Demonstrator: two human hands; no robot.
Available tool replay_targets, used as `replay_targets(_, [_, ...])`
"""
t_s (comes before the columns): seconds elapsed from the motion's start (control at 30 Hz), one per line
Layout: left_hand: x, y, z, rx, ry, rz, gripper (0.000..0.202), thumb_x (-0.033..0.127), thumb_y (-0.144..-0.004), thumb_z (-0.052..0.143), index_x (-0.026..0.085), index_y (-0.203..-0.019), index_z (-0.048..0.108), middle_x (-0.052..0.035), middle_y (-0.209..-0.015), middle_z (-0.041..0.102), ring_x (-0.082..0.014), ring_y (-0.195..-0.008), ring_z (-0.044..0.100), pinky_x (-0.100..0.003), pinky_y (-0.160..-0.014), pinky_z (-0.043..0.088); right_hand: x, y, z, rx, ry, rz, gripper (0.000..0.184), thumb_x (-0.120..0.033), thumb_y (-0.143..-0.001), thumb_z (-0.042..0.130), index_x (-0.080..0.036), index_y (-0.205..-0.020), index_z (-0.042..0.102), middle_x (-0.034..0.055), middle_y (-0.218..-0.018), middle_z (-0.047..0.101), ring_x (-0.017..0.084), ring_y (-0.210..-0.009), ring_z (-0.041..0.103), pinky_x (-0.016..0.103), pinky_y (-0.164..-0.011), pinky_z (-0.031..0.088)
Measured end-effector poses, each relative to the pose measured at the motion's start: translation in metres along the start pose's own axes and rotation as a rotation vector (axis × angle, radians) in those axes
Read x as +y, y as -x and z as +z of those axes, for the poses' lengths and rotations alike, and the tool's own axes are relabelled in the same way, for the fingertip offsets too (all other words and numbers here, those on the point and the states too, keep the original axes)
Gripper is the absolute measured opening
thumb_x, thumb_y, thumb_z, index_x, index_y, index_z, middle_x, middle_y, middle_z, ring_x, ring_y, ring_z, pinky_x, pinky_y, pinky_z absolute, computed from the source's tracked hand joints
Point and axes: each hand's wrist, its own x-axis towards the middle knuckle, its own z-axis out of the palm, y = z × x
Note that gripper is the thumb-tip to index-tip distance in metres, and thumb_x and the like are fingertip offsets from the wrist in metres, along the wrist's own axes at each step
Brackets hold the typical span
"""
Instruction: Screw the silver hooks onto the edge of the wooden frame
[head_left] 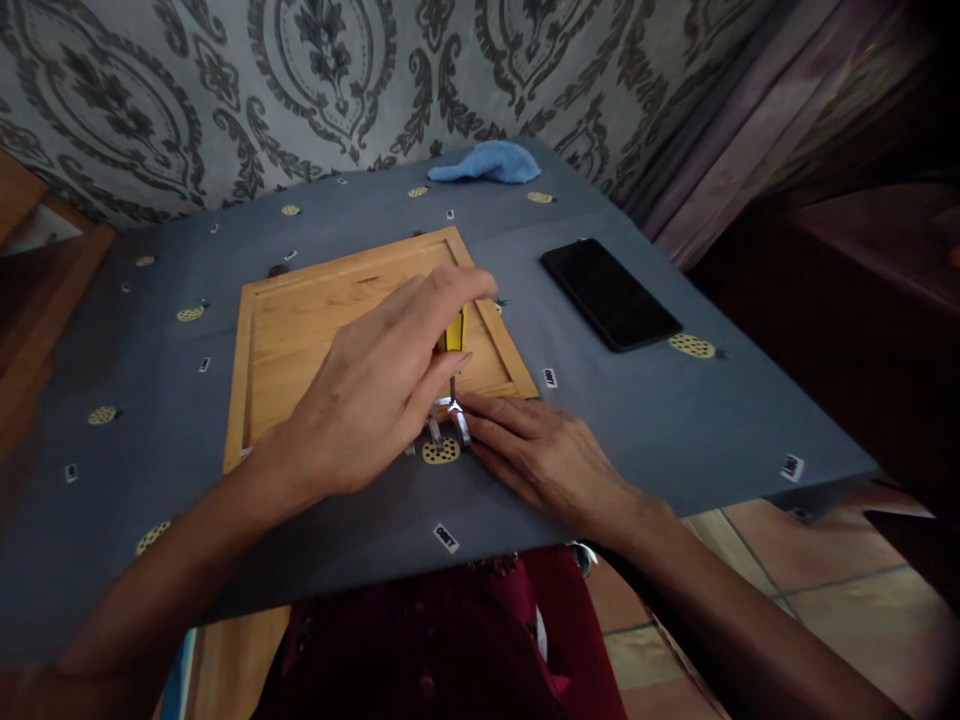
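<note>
My left hand [375,385] is closed around a small screwdriver with a yellow handle [454,330], held upright with its tip down on a small metal bracket [448,418]. The bracket lies on the grey patterned cloth, right at the near edge of a wooden board [300,320]. My right hand [536,450] rests flat on the cloth, its fingertips pressed against the metal bracket from the right. The left hand's fingers hide most of the screwdriver handle.
A black phone [609,292] lies face up on the cloth to the right of the board. A blue cloth [487,162] is bunched at the far edge by the patterned wall. The table's right edge drops to a tiled floor.
</note>
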Motion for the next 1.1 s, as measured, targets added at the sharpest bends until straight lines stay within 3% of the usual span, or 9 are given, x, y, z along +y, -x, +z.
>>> replay_targets(0.1, [-0.0007, 0.0003, 0.0005, -0.024, 0.018, -0.009, 0.038, 0.017, -0.094, 0.053, 0.026, -0.129, 0.043, -0.0033, -0.128, 0.058, -0.0168, -0.114, 0.061, -0.028, -0.093, 0.055, 0.0003, 0.0006, 0.0011, 0.003, 0.006, 0.002, 0.025, -0.016, -0.097, 0.046, -0.013, -0.113, 0.065, 0.0124, -0.122, 0.07, 0.022, -0.097, 0.071, 0.038, -0.079, 0.061])
replay_targets(0.3, [0.0021, -0.0003, 0.0036, -0.002, -0.037, 0.014, 0.032, 0.021, -0.095, 0.054, 0.021, -0.125, 0.046, -0.0051, -0.117, 0.062, -0.0165, -0.098, 0.066, -0.03, -0.081, 0.057, -0.0002, -0.0004, -0.0008, -0.008, -0.004, 0.003, 0.025, -0.015, -0.096, 0.047, -0.012, -0.112, 0.066, 0.0131, -0.123, 0.069, 0.024, -0.099, 0.071, 0.04, -0.08, 0.061])
replay_targets(0.53, [0.0005, -0.001, -0.0024, -0.051, 0.03, 0.027, 0.039, 0.01, -0.093, 0.049, 0.022, -0.13, 0.043, -0.0048, -0.13, 0.059, -0.0164, -0.117, 0.059, -0.029, -0.095, 0.053, -0.0011, 0.0015, -0.001, -0.034, -0.002, 0.021, 0.027, -0.016, -0.097, 0.046, -0.015, -0.115, 0.066, 0.0113, -0.125, 0.068, 0.022, -0.101, 0.07, 0.039, -0.083, 0.061])
replay_targets(0.77, [0.0024, -0.0011, 0.0023, -0.018, -0.028, 0.003, 0.033, 0.022, -0.094, 0.055, 0.024, -0.125, 0.046, -0.0044, -0.121, 0.063, -0.0173, -0.1, 0.067, -0.03, -0.082, 0.057, -0.0011, 0.0005, -0.0009, -0.035, 0.001, 0.023, 0.027, -0.017, -0.098, 0.045, -0.016, -0.114, 0.066, 0.0115, -0.123, 0.069, 0.022, -0.101, 0.07, 0.038, -0.083, 0.061])
replay_targets(0.93, [0.0013, -0.0011, 0.0013, -0.033, 0.001, 0.023, 0.038, 0.011, -0.094, 0.047, 0.025, -0.129, 0.045, -0.0036, -0.125, 0.062, -0.0157, -0.107, 0.063, -0.03, -0.092, 0.055, -0.0007, 0.0006, -0.0007, -0.026, -0.011, 0.02, 0.027, -0.017, -0.098, 0.046, -0.014, -0.116, 0.066, 0.0109, -0.124, 0.069, 0.023, -0.098, 0.071, 0.039, -0.08, 0.062])
replay_targets(1.1, [-0.0018, -0.0008, -0.0026, -0.016, 0.025, -0.019, 0.042, 0.012, -0.092, 0.048, 0.03, -0.13, 0.044, -0.0027, -0.13, 0.058, -0.0193, -0.116, 0.061, -0.034, -0.095, 0.056, -0.0009, 0.001, -0.0005, -0.023, 0.0, 0.027, 0.027, -0.018, -0.098, 0.045, -0.015, -0.116, 0.066, 0.0108, -0.124, 0.069, 0.022, -0.096, 0.071, 0.039, -0.078, 0.061])
